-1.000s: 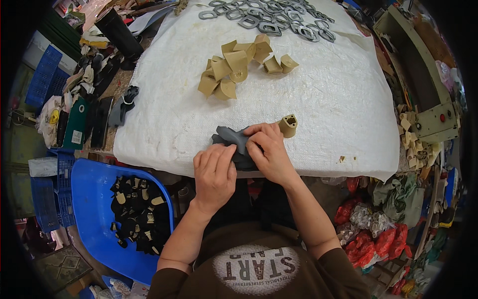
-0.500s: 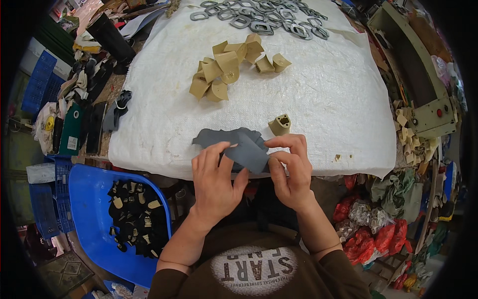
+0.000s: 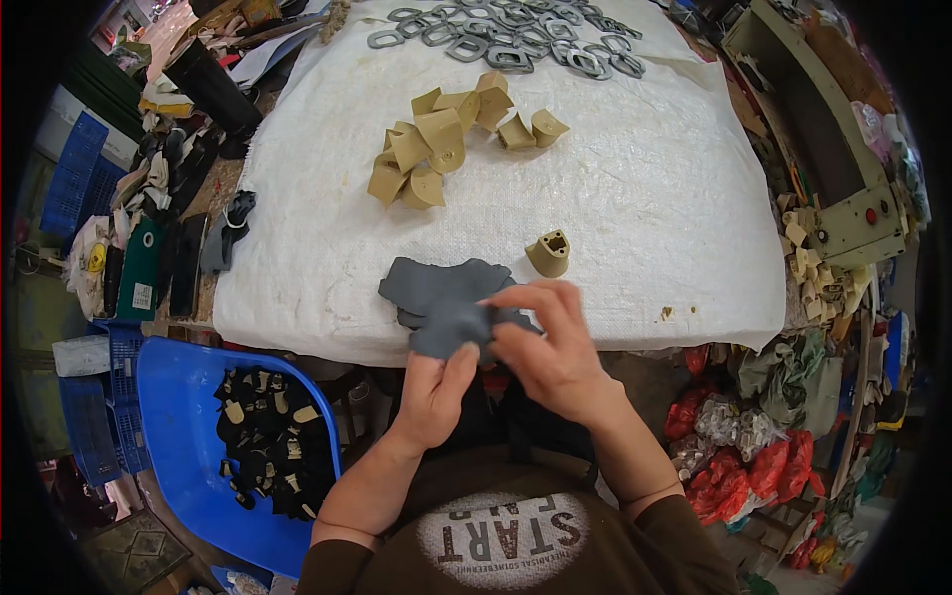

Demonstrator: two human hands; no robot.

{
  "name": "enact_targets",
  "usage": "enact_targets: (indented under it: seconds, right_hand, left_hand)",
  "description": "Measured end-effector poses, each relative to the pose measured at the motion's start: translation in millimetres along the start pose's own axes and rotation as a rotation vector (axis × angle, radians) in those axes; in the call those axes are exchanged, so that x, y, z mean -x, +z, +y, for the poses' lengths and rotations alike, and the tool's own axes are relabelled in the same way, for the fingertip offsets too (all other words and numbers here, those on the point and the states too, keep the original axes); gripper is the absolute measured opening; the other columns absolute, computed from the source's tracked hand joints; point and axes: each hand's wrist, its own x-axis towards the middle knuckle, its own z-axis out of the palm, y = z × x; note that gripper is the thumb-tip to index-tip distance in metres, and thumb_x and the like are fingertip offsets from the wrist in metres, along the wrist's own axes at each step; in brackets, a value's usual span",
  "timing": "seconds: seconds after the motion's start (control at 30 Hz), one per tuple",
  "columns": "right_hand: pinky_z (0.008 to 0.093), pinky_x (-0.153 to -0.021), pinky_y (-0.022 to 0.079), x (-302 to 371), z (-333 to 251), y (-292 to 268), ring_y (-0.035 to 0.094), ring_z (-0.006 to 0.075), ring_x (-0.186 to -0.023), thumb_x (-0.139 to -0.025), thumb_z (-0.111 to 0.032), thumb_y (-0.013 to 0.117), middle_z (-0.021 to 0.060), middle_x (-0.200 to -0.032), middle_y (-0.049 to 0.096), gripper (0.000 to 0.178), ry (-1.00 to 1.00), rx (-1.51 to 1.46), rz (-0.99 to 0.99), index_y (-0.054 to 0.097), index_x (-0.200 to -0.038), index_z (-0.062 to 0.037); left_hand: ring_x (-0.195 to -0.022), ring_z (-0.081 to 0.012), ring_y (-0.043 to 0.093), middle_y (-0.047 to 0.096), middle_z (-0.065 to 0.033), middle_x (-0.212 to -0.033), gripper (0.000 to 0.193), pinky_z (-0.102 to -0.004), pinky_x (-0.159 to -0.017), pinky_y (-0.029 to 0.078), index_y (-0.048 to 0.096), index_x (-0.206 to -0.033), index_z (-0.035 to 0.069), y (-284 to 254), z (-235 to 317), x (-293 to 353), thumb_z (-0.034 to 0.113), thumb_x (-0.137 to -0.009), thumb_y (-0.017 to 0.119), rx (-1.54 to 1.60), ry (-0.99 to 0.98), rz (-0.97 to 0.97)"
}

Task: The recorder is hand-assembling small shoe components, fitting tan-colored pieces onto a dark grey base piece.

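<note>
A thin grey leather-like piece (image 3: 443, 335), smeared by motion, is pinched low by my left hand (image 3: 434, 392), with the thumb in front and the other fingers hidden behind it. At its right edge, my right hand (image 3: 550, 342) has its index finger and thumb closed on the piece, also slightly blurred. Under and beyond them lies a small stack of similar grey pieces (image 3: 436, 280) at the table's near edge. Just past my right hand stands one tan shoe heel (image 3: 549, 255), its hollowed end up.
A cluster of tan heels (image 3: 441, 134) and many grey rings (image 3: 506, 59) lie farther back on the white-covered table (image 3: 654, 198). On the left stands a blue basin (image 3: 174, 476) with black-and-tan parts. Red plastic bags (image 3: 729, 486) sit at the lower right.
The held grey piece has moved left and down, turning. My left hand has dropped lower and now grips its bottom; my right hand has shifted left across the stack.
</note>
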Motion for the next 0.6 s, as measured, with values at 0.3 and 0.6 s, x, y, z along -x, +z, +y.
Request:
enact_targets:
  seconds: [0.3, 0.6]
  right_hand:
    - [0.0395, -0.078, 0.040, 10, 67, 21, 0.045, 0.0309, -0.093, -0.063, -0.022, 0.081, 0.0133, -0.099, 0.045, 0.050, 0.406, 0.285, 0.065, 0.061, -0.107, -0.0114]
    - [0.0360, -0.092, 0.044, 33, 70, -6, 0.051, 0.0310, -0.112, -0.081, 0.006, 0.056, 0.0176, -0.123, 0.049, 0.038, 0.471, 0.171, 0.144, 0.053, -0.119, -0.0018]
  left_hand:
    - [-0.069, -0.0165, 0.056, 0.058, -0.0117, -0.088, 0.044, -0.0265, -0.055, 0.043, 0.040, -0.131, -0.003, 0, 10, -4, 0.028, -0.101, 0.033, 0.627, -0.417, 0.057]
    - [-0.074, -0.0145, 0.056, 0.059, -0.0097, -0.092, 0.043, -0.0256, -0.063, 0.043, 0.038, -0.133, -0.001, -1, 12, 1, 0.028, -0.101, 0.030, 0.756, -0.429, 0.002]
